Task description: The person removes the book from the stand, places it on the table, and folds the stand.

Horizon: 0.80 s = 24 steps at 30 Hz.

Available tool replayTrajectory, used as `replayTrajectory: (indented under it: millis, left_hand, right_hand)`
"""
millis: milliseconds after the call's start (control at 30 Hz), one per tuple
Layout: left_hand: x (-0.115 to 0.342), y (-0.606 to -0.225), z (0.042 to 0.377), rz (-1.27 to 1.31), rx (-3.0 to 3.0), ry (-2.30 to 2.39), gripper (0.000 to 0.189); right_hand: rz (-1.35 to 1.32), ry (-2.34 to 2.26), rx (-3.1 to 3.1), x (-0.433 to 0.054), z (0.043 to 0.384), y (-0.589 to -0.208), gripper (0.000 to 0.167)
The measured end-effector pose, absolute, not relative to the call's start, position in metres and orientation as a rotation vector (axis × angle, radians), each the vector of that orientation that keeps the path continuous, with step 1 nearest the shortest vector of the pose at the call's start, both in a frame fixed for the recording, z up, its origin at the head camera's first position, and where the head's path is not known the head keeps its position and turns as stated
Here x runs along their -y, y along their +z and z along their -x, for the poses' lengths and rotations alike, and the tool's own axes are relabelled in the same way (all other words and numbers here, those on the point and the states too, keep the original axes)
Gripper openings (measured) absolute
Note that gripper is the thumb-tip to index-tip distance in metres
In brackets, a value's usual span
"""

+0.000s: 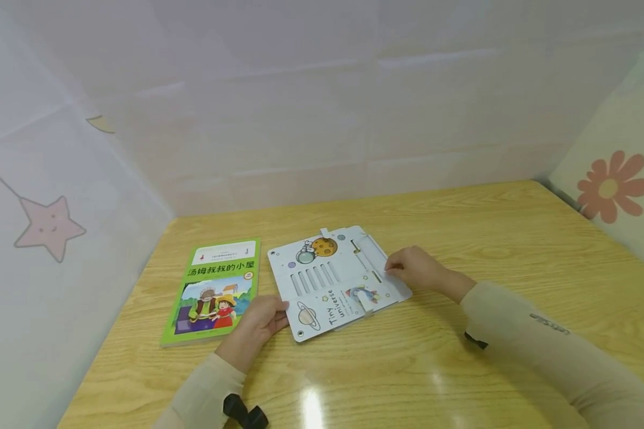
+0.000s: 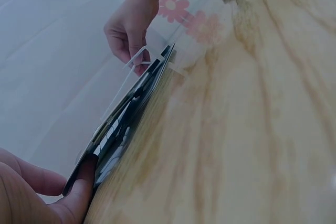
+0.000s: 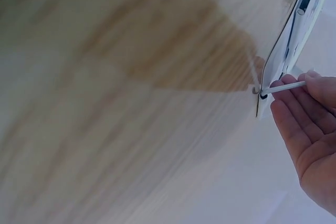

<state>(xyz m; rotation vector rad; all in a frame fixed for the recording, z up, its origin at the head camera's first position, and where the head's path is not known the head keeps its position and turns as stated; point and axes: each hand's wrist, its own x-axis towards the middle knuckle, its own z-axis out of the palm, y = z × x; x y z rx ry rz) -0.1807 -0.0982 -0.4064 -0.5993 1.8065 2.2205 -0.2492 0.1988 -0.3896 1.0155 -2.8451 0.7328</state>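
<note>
A white folding book stand (image 1: 311,286) printed with planets, an astronaut and the words "Tiny universe" lies turned at an angle on the table, with slots cut through its panel. At its near left edge my left hand (image 1: 263,319) pinches the panel; the left wrist view has the edge between thumb and fingers (image 2: 44,182). Across from it, my right hand (image 1: 415,267) is at the right edge. There the thumb and fingers hold a thin white rod (image 3: 286,87) that sticks out from the panel. From the side, the stand (image 2: 123,114) shows layered dark parts underneath.
Left of the stand lies a green picture book (image 1: 211,292) with two cartoon figures on its cover, close to my left hand. The wooden table (image 1: 494,232) meets a pale wall (image 1: 300,119) at the back. Black straps (image 1: 244,411) sit at the wrists.
</note>
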Motion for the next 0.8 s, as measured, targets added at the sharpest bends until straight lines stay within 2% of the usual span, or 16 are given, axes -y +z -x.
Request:
replayTrajectory:
  millis: [600,800]
  left_hand:
    - [0.098,-0.405,0.182,0.642,-1.795,2.216,0.027]
    - [0.098,-0.405,0.182,0.648,-1.79,2.22,0.028]
  right_hand:
    - [-1.09,0.449,2.827,-0.186,0.244,-0.393,0.008]
    - [-1.068,0.328,2.782,-0.182,0.242,-0.397,0.018]
